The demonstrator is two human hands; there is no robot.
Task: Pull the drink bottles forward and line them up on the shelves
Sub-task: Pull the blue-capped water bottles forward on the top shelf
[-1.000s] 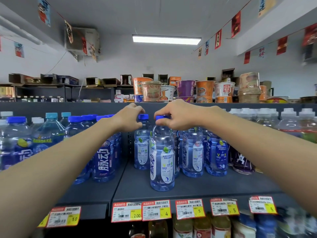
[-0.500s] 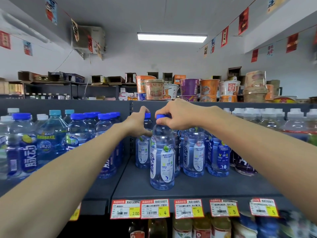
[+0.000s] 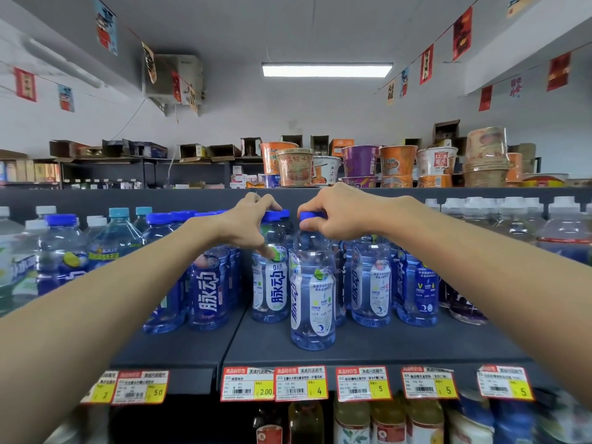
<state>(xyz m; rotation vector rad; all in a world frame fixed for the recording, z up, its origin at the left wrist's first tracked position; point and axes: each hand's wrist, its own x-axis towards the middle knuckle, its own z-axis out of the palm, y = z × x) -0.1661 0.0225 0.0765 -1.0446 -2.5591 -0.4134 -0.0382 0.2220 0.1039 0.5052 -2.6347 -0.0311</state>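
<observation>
Two bare arms reach to a dark, matte metal shelf of clear blue-tinted plastic drink bottles with ribbed blue caps. The right hand has its fingers closed on the cap of the front bottle, which stands upright nearest the shelf's front edge, ahead of its row. The left hand holds the cap of a second bottle just behind and left. Bare shelf lies in front of the rows. Paper price tags line the shelf edge.
</observation>
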